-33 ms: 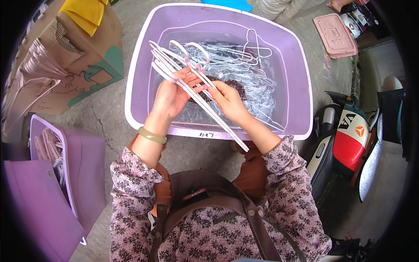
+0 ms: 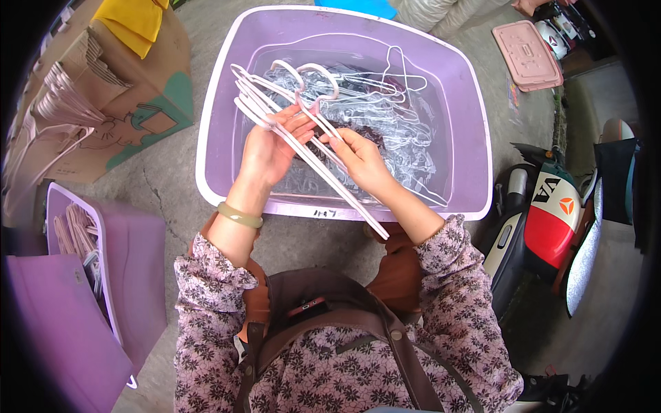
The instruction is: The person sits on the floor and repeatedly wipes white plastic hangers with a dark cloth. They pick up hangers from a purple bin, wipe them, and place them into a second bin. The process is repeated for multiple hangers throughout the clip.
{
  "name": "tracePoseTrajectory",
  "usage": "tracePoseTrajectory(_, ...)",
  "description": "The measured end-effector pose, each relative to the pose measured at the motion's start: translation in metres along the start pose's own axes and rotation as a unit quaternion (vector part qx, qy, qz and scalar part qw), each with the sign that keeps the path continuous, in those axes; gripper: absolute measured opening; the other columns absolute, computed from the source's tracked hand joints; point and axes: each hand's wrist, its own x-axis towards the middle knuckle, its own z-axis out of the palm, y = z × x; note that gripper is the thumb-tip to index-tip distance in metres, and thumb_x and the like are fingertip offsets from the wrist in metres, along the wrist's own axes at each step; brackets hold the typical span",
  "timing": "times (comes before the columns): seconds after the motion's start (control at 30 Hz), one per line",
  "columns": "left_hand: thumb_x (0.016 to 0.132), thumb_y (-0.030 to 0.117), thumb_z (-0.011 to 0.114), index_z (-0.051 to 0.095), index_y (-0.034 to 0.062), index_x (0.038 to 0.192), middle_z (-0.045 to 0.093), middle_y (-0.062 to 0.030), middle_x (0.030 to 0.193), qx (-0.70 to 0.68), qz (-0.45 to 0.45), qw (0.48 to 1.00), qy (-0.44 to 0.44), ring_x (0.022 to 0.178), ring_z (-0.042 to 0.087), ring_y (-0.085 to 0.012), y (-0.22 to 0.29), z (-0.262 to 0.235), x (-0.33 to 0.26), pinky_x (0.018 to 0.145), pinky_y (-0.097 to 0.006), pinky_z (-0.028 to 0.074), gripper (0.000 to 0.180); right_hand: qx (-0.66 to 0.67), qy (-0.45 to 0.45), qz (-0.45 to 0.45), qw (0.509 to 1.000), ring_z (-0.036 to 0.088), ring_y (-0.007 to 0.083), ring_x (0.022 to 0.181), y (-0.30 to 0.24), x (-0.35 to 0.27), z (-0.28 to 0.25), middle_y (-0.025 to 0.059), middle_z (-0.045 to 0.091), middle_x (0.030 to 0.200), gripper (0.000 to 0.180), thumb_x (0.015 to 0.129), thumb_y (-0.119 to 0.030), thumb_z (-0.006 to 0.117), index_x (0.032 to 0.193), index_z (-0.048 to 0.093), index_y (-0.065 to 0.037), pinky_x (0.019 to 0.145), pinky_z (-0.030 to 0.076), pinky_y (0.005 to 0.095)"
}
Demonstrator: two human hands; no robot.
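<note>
A few pale pink clothes hangers (image 2: 329, 175) lie slantwise across my hands, above a big purple tub (image 2: 208, 148). Palm up, my left hand (image 2: 270, 157) supports the bundle, with the hangers resting between thumb and stretched fingers. From the right, my right hand (image 2: 359, 160) pinches the hangers' bars between thumb and fingers. Two curved hooks (image 2: 319, 71) stick up past my left fingertips. Below, a heap of thin whitish wire hangers (image 2: 406, 148) sits in the tub in what looks like water. Something dark brown beneath my hands is partly hidden.
At left stand a cardboard box (image 2: 155, 141) with pale hangers (image 2: 65, 103) on its edge and a purple bin (image 2: 134, 268) holding more hangers. A red-and-white motor scooter (image 2: 551, 220) is at right. A pink lid (image 2: 527, 55) lies far right; another person's trousers (image 2: 441, 14) show beyond the tub.
The hangers in my hands have shifted slightly left, and their two raised hooks have turned a little and spread apart. Both hands stay in nearly the same place.
</note>
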Motion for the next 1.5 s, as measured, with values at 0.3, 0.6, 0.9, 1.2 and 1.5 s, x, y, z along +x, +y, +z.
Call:
tracePoseTrajectory(0.3, 0.098, 0.028, 0.037, 0.046, -0.0001, 0.115, 0.054, -0.0202, 0.12, -0.204, -0.074, 0.976, 0.01, 0.115, 0.049, -0.0376, -0.001, -0.004, 0.011, 0.098, -0.054, 0.041, 0.034, -0.057, -0.077, -0.049, 0.994, 0.057, 0.0232, 0.065, -0.017, -0.001, 0.0, 0.0121, 0.059, 0.072, 0.031, 0.095, -0.028, 0.045, 0.099, 0.06, -0.001, 0.065, 0.046, 0.0323)
tracePoseTrajectory(0.6, 0.098, 0.02, 0.039, 0.039, 0.0095, 0.135, 0.047, -0.0156, 0.132, -0.231, 0.004, 0.96, -0.159, 0.108, 0.057, -0.0256, 0.042, 0.005, 0.007, 0.096, -0.045, 0.045, 0.039, -0.363, -0.16, -0.097, 0.913, 0.043, 0.0343, 0.122, 0.109, 0.063, -0.043, 0.0164, 0.043, 0.132, 0.058, 0.077, -0.034, 0.068, 0.13, 0.047, -0.024, 0.098, 0.038, 0.0478)
tracePoseTrajectory(0.9, 0.1, 0.021, 0.031, 0.035, 0.0185, 0.139, 0.04, -0.0164, 0.138, -0.135, 0.085, 0.98, -0.12, 0.109, 0.056, -0.0272, 0.049, 0.004, 0.015, 0.092, -0.046, 0.048, 0.039, -0.372, -0.166, -0.017, 0.913, 0.055, 0.0285, 0.094, 0.184, 0.078, -0.004, 0.0084, 0.053, 0.112, 0.017, 0.078, -0.014, 0.065, 0.094, 0.061, -0.013, 0.081, 0.046, 0.0376)
tracePoseTrajectory(1.2, 0.101, 0.028, 0.026, 0.034, 0.0043, 0.125, 0.049, -0.0251, 0.125, -0.013, 0.137, 0.989, 0.048, 0.112, 0.053, -0.0368, 0.005, 0.004, 0.059, 0.092, -0.046, 0.049, 0.034, 0.307, 0.002, 0.077, 0.949, 0.054, 0.0058, 0.082, 0.025, 0.027, -0.066, -0.0012, 0.059, 0.089, 0.012, 0.089, -0.016, 0.06, 0.096, 0.057, -0.006, 0.075, 0.044, 0.0228)
tracePoseTrajectory(1.5, 0.099, 0.043, 0.015, 0.047, -0.0014, 0.111, 0.056, -0.0246, 0.113, -0.106, 0.114, 0.984, 0.09, 0.107, 0.055, -0.0326, -0.022, 0.026, 0.067, 0.098, -0.046, 0.044, 0.056, -0.22, 0.131, -0.305, 0.917, 0.044, 0.0353, 0.102, -0.006, 0.021, 0.002, 0.0196, 0.041, 0.11, 0.042, 0.08, -0.024, 0.068, 0.113, 0.048, -0.006, 0.09, 0.038, 0.0419)
